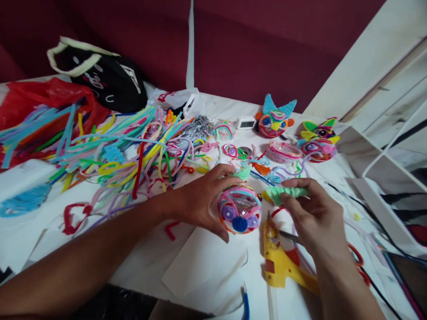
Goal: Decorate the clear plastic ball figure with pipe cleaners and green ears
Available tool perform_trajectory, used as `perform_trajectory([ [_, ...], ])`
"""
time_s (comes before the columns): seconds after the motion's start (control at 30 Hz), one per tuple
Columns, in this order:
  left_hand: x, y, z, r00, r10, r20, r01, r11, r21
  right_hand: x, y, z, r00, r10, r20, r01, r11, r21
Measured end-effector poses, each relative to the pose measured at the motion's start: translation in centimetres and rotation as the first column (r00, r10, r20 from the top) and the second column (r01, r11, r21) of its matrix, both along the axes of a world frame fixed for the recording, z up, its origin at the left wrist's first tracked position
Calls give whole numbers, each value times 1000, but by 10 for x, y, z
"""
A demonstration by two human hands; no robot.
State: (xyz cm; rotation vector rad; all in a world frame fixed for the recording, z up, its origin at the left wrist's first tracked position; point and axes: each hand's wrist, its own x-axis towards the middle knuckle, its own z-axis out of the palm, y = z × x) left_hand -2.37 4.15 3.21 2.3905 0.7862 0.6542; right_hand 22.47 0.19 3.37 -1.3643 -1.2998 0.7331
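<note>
At the middle of the surface (141, 265), as seen from beside the worker, sits a ball (239, 209), clear-walled and banded with fuzzy, multicoloured stems, two lilac coils and a round blue one on its front. The left hand (199, 202) curves about its left side, fingers grasping it, index above and thumb below; a mint tuft (243, 172) shows at the top. In the right hand (315, 214), thumb and fingers pinch a ribbed, plush green piece (285, 194), held just right of the ball. Below that hand lies a smooth yellow plastic glue gun (283, 269). Flat white paper (202, 258) lies nearer the edge; a loose, tangled heap (129, 147) of soft stems spreads at left. Behind stands a rounded figure (274, 122) with pointed blue ears.
</note>
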Motion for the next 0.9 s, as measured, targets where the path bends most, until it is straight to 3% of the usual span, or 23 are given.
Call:
perform_trajectory([
  [0.13,-6,-7,-16,997,10,-71,-6,998,56,7,-6,0,944,121,306,-150,986,75],
  [0.27,-10,-12,-33,992,107,-63,-104,993,50,11,-11,-2,774,196,603,-306,948,84],
  [0.37,-4,-14,-39,991,130,-28,-128,989,74,11,-15,-2,665,192,722,-334,941,57],
  [0.5,3,-13,-41,991,132,18,-133,986,102,11,-22,0,600,223,768,-321,947,-25],
  [0.6,4,-12,-40,991,129,28,-131,986,102,11,-27,-2,596,292,748,-330,938,-104],
  [0.9,3,-12,-44,992,112,63,-120,982,144,11,-28,-20,710,339,618,-373,924,-80],
])
